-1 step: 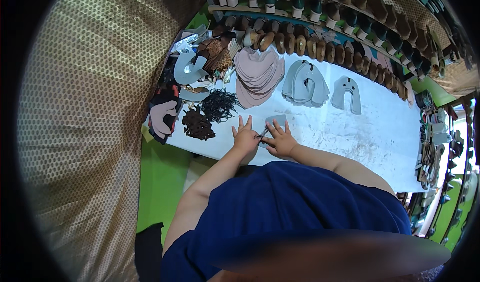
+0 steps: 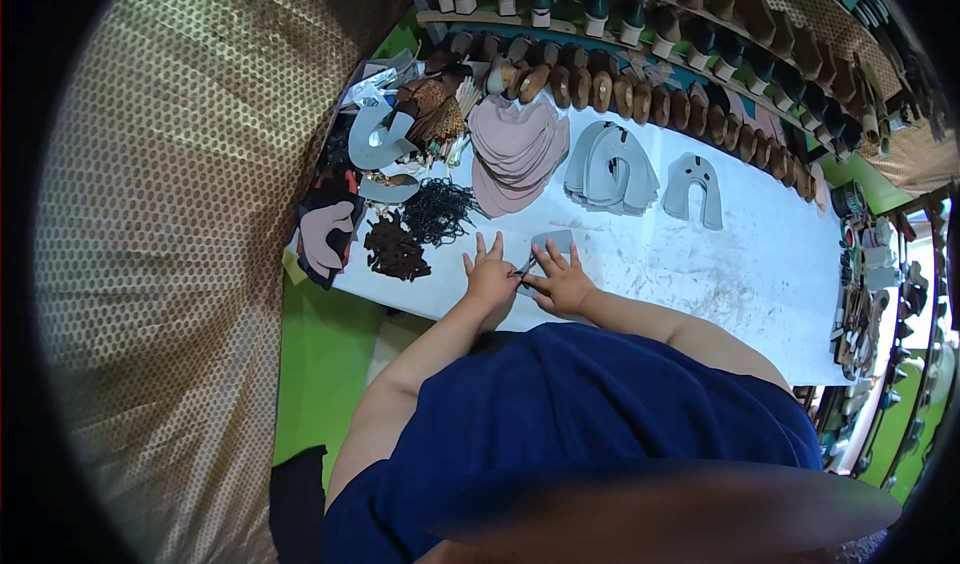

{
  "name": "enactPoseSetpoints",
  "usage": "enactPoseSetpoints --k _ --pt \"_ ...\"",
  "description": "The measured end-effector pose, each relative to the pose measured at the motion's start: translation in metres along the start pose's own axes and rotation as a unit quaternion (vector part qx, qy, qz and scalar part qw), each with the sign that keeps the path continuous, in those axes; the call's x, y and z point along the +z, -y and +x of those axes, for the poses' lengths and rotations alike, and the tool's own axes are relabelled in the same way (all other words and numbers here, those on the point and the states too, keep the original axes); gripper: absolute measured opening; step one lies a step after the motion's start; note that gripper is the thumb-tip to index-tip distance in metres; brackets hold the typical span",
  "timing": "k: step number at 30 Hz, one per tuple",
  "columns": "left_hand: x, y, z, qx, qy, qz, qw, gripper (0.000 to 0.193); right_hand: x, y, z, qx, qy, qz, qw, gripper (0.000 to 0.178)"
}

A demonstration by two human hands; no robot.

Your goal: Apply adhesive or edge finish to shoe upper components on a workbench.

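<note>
My left hand (image 2: pixel 490 282) rests on the white table with its fingers stretched apart, its thumb side beside a small, thin dark metal tool that looks like scissors (image 2: pixel 523 270). Its exact kind is too small to make out. Over a grey cut piece (image 2: pixel 556 238) my right hand (image 2: pixel 566 286) lies with spread fingers, covering part of it. The tool sits between the two hands, and its ends are partly hidden. Neither hand visibly grips anything.
Left of my hands lie a brown pile of small strips (image 2: pixel 396 248) and a black tangled heap (image 2: pixel 440 211). Beyond are stacked pink pieces (image 2: pixel 515 154), grey horseshoe-shaped pieces (image 2: pixel 590 176) and a similar piece (image 2: pixel 680 196). Wooden shoe lasts (image 2: pixel 601 89) line the table's back.
</note>
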State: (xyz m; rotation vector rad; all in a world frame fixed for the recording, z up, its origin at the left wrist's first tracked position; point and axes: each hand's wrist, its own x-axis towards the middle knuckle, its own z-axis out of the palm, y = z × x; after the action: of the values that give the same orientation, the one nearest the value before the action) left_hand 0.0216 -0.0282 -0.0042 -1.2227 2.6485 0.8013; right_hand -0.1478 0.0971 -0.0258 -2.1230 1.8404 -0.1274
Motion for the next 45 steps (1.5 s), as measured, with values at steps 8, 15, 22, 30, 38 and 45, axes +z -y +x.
enactPoseSetpoints --k 8,15,22,30,38,45 --pt "0.008 0.014 -0.007 -0.013 -0.059 -0.015 0.998 0.027 0.001 -0.002 -0.003 -0.023 -0.038 0.01 0.999 0.057" --pt "0.006 0.01 0.0 -0.029 -0.042 -0.018 0.999 0.026 -0.001 -0.001 -0.001 -0.019 -0.026 0.01 0.999 0.055" --pt "-0.001 -0.001 -0.004 0.015 -0.012 0.008 1.0 0.019 -0.002 -0.001 0.001 -0.013 -0.012 0.001 1.0 0.056" --pt "0.0 0.0 -0.019 0.043 -0.042 0.044 0.997 0.018 0.012 -0.013 -0.004 -0.048 -0.045 0.018 0.998 0.06" --pt "0.003 0.005 -0.013 0.064 -0.054 0.061 0.995 0.02 0.012 -0.011 -0.008 -0.061 -0.183 0.044 0.98 0.056" --pt "-0.008 0.001 0.003 0.013 -0.029 0.006 0.999 0.019 0.017 -0.013 -0.009 -0.053 -0.158 0.048 0.985 0.05"
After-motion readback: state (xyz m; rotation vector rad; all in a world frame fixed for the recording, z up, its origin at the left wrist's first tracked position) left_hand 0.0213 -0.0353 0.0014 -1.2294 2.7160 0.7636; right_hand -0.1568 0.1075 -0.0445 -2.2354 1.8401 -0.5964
